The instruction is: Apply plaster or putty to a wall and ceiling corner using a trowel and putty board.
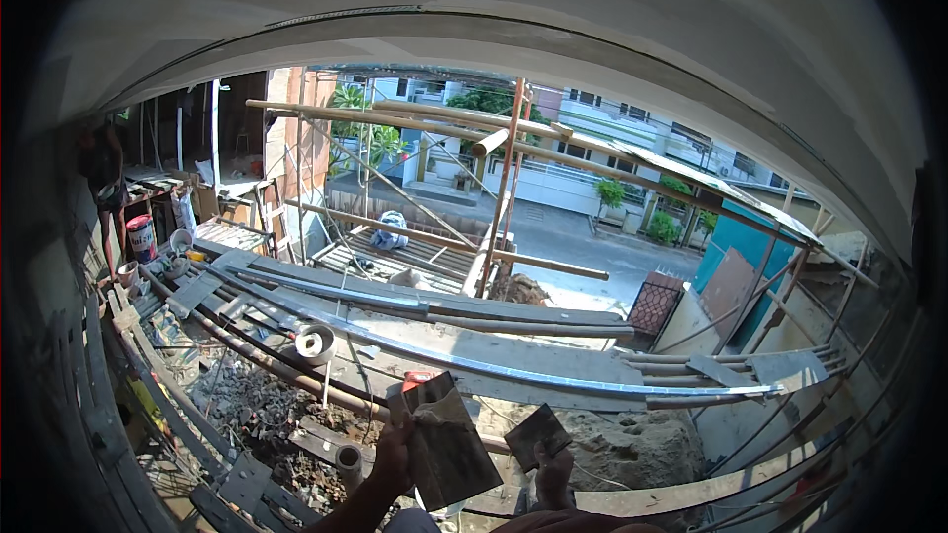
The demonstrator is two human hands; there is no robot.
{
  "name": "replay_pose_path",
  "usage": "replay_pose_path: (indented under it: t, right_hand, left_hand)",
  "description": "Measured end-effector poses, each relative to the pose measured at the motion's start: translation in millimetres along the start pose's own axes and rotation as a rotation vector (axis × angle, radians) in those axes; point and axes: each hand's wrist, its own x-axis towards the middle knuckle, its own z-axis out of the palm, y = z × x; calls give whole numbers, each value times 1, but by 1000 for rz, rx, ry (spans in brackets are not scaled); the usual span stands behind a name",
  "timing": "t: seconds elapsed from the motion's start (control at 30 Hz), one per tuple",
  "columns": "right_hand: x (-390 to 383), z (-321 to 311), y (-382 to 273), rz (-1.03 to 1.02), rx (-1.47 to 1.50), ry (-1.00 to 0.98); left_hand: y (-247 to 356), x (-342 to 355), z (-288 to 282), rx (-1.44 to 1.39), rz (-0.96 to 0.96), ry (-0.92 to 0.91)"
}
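My left hand point(393, 456) is closed round the left edge of a broad rectangular board point(456, 456), which is tilted and has a pale grey smear of mortar or plaster near its top. In my right hand point(554, 472) is a smaller, dark, nearly square plate point(536, 434), gripped at its lower right side. Its handle, if it has one, cannot be made out. The plate is to the right of the board, with a gap between the two. Both are held low in front of me, above the planks.
Scaffold planks point(553, 360) and bamboo poles point(563, 150) cross ahead. A round bucket point(315, 343) stands on the planks; a red object point(419, 379) lies behind the board. Rubble point(247, 400) and a sand heap point(637, 444) lie below. Another person point(102, 173) is at far left.
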Motion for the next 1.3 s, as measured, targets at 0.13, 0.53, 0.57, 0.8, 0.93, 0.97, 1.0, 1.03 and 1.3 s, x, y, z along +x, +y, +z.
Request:
replay_pose_path:
  t: [0.13,0.53,0.57,0.8,0.93,0.97,1.0,1.03,1.3]
  right_hand:
    - [15,17,45,585,789,130]
    - [-5,136,12,891,708,-424]
    - [-2,139,5,973,780,-414]
    - [13,151,0,964,681,-537]
    - [26,148,-27,980,935,-572]
    - [30,148,-35,940,961,-588]
    - [38,146,-37,915,1104,-669]
    - [41,146,-47,850,1108,-618]
    - [18,142,-34,-381,67,-664]
  left_hand:
    - [12,12,-22,590,661,304]
    - [27,1,-32,1198,828,291]
    - [25,-1,-30,1269,869,247]
    - [7,2,-60,1420,596,152]
    - [-7,-10,-90,1519,704,97]
    - [-12,-17,-95,1705,673,-28]
    - [-32,-19,-113,1536,769,4]
    - [-39,-15,-112,1535,832,188]
    - [-19,3,-114,-79,-190,404]
